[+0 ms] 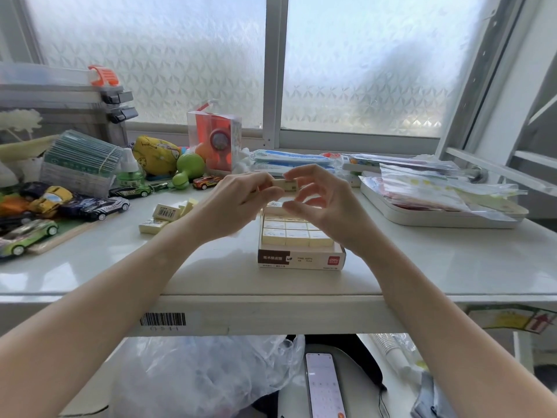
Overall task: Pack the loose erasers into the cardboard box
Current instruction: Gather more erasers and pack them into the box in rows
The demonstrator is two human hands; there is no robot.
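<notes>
A small cardboard box (301,259) with a brown and white label stands open in the middle of the white table, with several cream erasers in rows inside it. Above its far end I hold one cream eraser (286,184) between both hands. My left hand (238,203) pinches its left end and my right hand (319,200) pinches its right end with thumb and fingers. Several loose erasers (164,217) lie on the table to the left of the box, some hidden behind my left wrist.
Toy cars (102,206) and a wooden board crowd the left of the table. A green bottle (131,173), soft toys and a clear toy package (215,140) stand behind. A white tray (452,218) with plastic bags fills the right. A phone (324,384) lies below the table edge.
</notes>
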